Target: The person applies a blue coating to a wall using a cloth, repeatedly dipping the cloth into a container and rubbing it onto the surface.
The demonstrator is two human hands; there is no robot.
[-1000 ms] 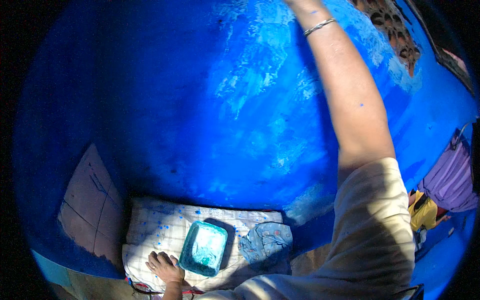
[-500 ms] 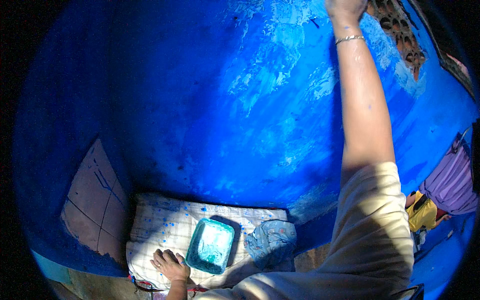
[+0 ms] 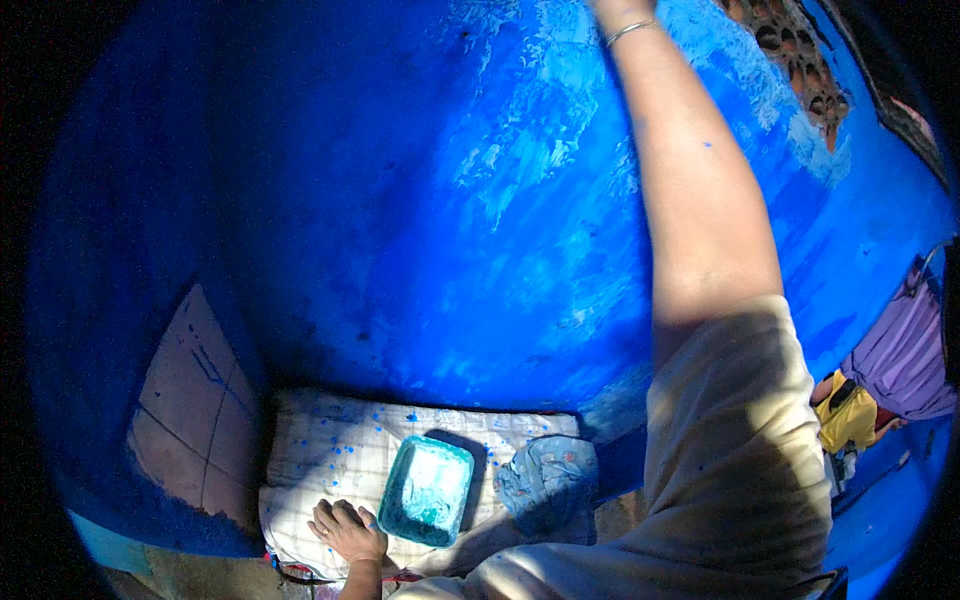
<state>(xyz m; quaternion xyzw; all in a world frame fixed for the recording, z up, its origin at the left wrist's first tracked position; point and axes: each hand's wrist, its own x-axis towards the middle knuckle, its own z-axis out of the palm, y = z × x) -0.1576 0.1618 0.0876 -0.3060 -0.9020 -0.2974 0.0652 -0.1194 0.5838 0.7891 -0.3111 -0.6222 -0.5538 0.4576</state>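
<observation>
My left hand (image 3: 348, 530), bottom of frame left of centre: palm down, fingers spread on the checked cloth (image 3: 300, 455). Teal tray (image 3: 430, 485) sits just right of it (pale inside, greenish smears), crumpled blue fabric (image 3: 545, 482) further right. My right hand (image 3: 622, 10), top edge, mostly cropped against the blue wall (image 3: 370, 220); can't tell its grip.

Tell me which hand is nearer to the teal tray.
Left. The left hand rests on the checked cloth just left of the teal tray; the right hand is raised far from it, mostly out of view.
</observation>
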